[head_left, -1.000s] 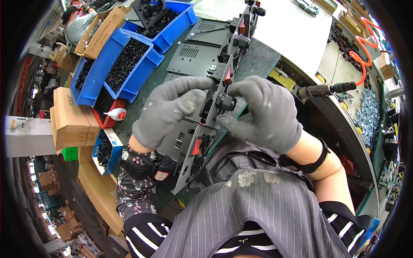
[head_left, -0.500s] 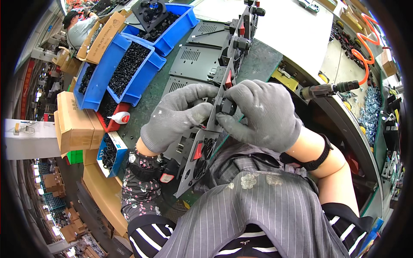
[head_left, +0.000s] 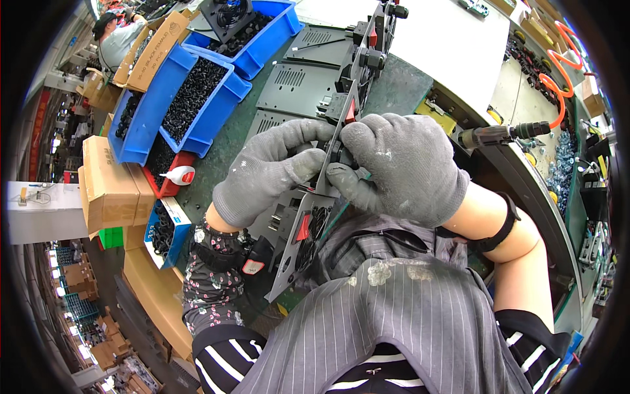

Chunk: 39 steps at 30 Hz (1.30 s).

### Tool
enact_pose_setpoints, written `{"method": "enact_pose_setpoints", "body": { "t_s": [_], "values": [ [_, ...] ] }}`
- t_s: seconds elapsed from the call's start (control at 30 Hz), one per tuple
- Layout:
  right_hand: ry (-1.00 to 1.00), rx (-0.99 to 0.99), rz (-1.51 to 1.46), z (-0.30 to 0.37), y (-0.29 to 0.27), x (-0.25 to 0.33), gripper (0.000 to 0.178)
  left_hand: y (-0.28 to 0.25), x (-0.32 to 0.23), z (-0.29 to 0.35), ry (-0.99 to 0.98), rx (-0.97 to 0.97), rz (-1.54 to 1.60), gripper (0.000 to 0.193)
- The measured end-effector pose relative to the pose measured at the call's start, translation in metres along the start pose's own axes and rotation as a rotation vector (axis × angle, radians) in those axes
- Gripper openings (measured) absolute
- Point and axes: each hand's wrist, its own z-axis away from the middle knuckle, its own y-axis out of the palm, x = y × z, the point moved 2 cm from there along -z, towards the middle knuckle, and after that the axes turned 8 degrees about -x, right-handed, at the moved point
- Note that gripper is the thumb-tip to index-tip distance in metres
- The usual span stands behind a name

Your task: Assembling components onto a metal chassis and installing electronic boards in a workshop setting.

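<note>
A row of grey metal housings [head_left: 289, 87] stands on the bench, with upright front panels carrying black fittings and red switches [head_left: 351, 110]. My right hand [head_left: 408, 169], in a grey glove, is closed at the front of one panel. Its thumb and fingers pinch a black round fitting [head_left: 342, 156], which they partly cover. On the panel's other side, my gloved left hand [head_left: 262, 176] has its thumb and fingertips curled against the back; what lies between them is hidden. Closer to me, another panel [head_left: 286, 268] bears a red switch [head_left: 303, 228] and a black cable bundle [head_left: 319, 226].
Blue bins [head_left: 211, 98] of small black parts stand at the left, with a red tray [head_left: 172, 182] holding a white bottle [head_left: 178, 175]. Cardboard boxes [head_left: 111, 190] lie beyond. A power driver [head_left: 502, 134] with an orange coiled hose hangs at the right. Another person [head_left: 121, 43] sits far left.
My right hand has shifted slightly right and its wrist has turned, covering more of the black fitting. The left hand stays at the panel's back, its fingers slightly more drawn in.
</note>
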Motion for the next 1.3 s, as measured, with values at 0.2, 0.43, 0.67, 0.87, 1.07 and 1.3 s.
{"method": "enact_pose_setpoints", "body": {
  "t_s": [0.2,0.43,0.67,0.87,1.07,1.3],
  "values": [
    [-0.069,0.062,0.037,-0.003,0.002,-0.003,0.027,-0.002,0.002,-0.001,0.105,0.028,-0.073,0.040],
    [0.017,-0.117,-0.216,-0.002,0.019,-0.011,0.032,-0.008,0.009,-0.008,0.226,0.051,-0.217,0.040],
    [0.214,-0.200,-0.408,0.005,0.029,-0.002,0.028,-0.008,0.008,-0.008,0.290,0.067,-0.242,0.037],
    [0.329,-0.211,-0.442,0.007,0.030,0.001,0.028,-0.007,0.006,-0.006,0.312,0.069,-0.282,0.034],
    [0.435,-0.158,-0.509,0.010,0.030,-0.001,0.030,-0.004,0.003,-0.008,0.348,0.042,-0.417,0.030],
    [0.556,-0.073,-0.615,0.005,0.026,0.000,0.029,-0.006,-0.007,-0.009,0.258,0.060,-0.475,0.043]
  ]
}}
